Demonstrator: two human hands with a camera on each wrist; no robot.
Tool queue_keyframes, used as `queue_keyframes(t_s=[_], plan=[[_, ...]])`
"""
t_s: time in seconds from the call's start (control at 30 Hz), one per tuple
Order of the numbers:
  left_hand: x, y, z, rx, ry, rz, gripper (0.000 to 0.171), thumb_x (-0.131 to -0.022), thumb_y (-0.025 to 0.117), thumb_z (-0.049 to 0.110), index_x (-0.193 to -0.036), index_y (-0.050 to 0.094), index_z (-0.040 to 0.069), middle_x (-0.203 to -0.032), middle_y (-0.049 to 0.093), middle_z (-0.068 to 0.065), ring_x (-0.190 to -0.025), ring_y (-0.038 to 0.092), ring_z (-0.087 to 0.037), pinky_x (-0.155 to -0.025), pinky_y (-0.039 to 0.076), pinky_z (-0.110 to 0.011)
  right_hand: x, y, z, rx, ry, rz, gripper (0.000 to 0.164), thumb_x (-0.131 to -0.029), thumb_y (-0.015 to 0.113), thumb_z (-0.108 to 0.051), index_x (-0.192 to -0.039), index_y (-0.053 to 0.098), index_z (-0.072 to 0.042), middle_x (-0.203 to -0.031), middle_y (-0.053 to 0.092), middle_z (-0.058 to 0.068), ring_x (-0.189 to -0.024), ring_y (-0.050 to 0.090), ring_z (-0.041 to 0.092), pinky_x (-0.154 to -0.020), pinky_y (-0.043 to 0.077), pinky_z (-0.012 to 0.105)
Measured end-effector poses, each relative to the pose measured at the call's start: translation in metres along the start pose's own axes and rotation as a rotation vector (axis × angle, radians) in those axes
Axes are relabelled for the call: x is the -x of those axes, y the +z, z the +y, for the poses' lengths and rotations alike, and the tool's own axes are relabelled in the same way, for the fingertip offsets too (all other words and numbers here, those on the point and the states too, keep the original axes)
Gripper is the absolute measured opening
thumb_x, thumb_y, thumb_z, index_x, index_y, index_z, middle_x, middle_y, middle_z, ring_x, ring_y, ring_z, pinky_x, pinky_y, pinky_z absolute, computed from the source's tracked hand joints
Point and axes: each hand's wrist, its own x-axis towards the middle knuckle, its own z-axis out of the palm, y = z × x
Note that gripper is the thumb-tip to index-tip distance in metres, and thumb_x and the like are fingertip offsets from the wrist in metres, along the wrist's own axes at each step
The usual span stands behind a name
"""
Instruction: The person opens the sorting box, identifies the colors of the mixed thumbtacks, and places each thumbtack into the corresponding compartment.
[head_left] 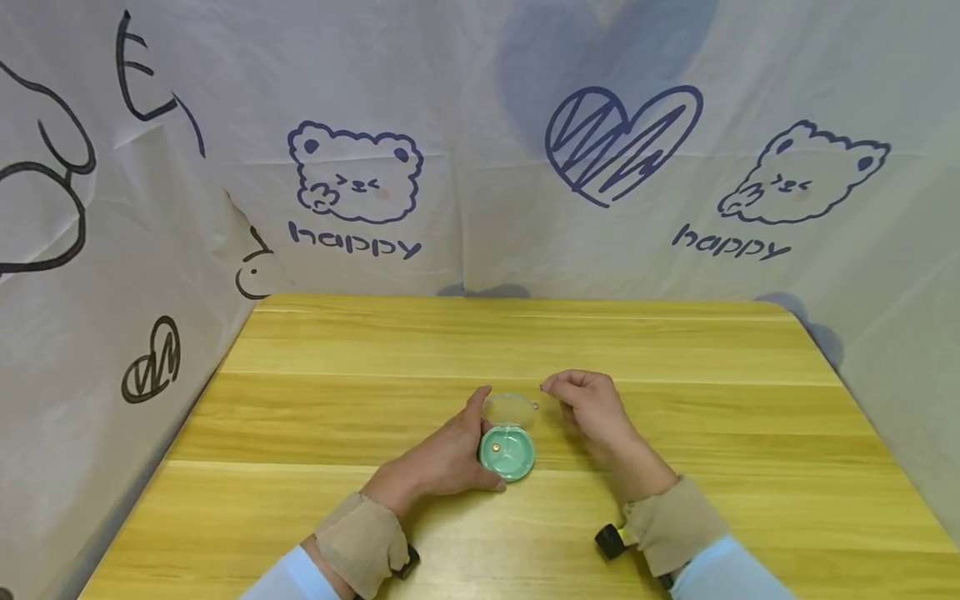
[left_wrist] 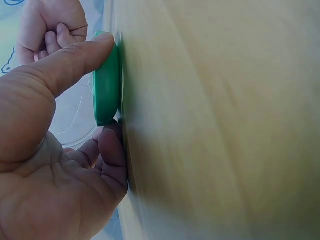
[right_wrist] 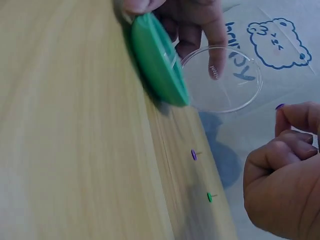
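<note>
While the left hand (head_left: 453, 454) gripped the round green plastic case (head_left: 519, 475) from its left side, I watched the right hand (head_left: 596, 408), fingertips pinching a tiny purple object (right_wrist: 280, 106), hang apart from the case, rightward and beyond.

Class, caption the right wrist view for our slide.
Right hand pinching a small purple object near an open, round green plastic case.
</note>
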Motion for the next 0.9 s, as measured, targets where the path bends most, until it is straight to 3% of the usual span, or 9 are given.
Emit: queue_keyframes(t_s=[0.1,0.27,0.57,0.73,0.9], plan=[[0.0,0.0,0.0,0.003,0.007,0.004,0.131,-0.077,0.097,0.024,-0.167,0.004,0.004,-0.123,0.058,-0.005,-0.113,0.057,-0.019,-0.111,0.043,-0.046,0.0,0.001,0.001,-0.166,0.015,-0.049,0.015,-0.103,0.063,-0.01,-0.096,0.074,-0.002,-0.055,0.04,-0.009,-0.043,0.028,0.004,-0.044,0.026,0.019],[0.0,0.0,0.001,0.002,0.015,0.005,0.131,-0.077,0.097,0.024,-0.167,0.004,0.003,-0.122,0.058,-0.004,-0.112,0.058,-0.019,-0.11,0.044,-0.045,0.001,0.0,0.003,-0.372,0.027,-0.144,0.022,-0.104,0.059,-0.008,-0.089,0.073,-0.012,-0.057,0.04,-0.01,-0.045,0.031,0.003,-0.043,0.027,0.018],[0.0,0.0,0.002,-0.004,-0.008,0.001,0.131,-0.077,0.096,0.025,-0.167,0.004,0.006,-0.124,0.057,-0.004,-0.114,0.056,-0.019,-0.111,0.043,-0.045,0.002,-0.004,0.008,-0.702,0.015,-0.347,0.029,-0.111,0.049,-0.01,-0.093,0.071,-0.011,-0.063,0.04,-0.011,-0.05,0.027,0.004,-0.045,0.029,0.016],[0.0,0.0,0.002,-0.007,-0.009,-0.002,0.131,-0.077,0.096,0.026,-0.167,0.004,0.006,-0.124,0.057,-0.004,-0.113,0.057,-0.019,-0.111,0.044,-0.044,0.004,-0.003,0.008,-0.881,0.024,-0.441,0.035,-0.114,0.039,-0.009,-0.088,0.062,-0.011,-0.066,0.036,-0.008,-0.055,0.016,0.008,-0.049,0.022,0.018],[-0.001,0.0,0.001,-0.01,0.002,0.004,0.131,-0.077,0.097,0.026,-0.167,0.005,0.004,-0.122,0.057,-0.004,-0.111,0.057,-0.018,-0.109,0.044,-0.043,0.006,-0.002,0.011,-1.047,0.054,-0.511,0.036,-0.115,0.034,-0.011,-0.092,0.062,-0.009,-0.069,0.032,-0.006,-0.056,0.015,0.007,-0.052,0.016,0.02]])
